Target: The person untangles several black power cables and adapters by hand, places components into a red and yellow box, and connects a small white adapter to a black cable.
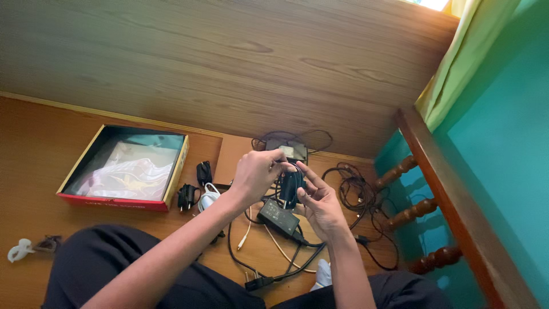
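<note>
- head view: left hand [257, 171] and right hand [320, 203] were both closed around a coiled black cable [290, 186], held above the wooden floor [34, 149].
- its power brick [278, 217] dangled beneath; loops likely needed steady tension to stay neat.
- an open box [127, 166] sat well left.

Place: a home room.
Evidence: wood-panelled wall [229, 63] beyond the hands, turned wooden bed frame [423, 171] and curtain [452, 63] seen rightward.
</note>
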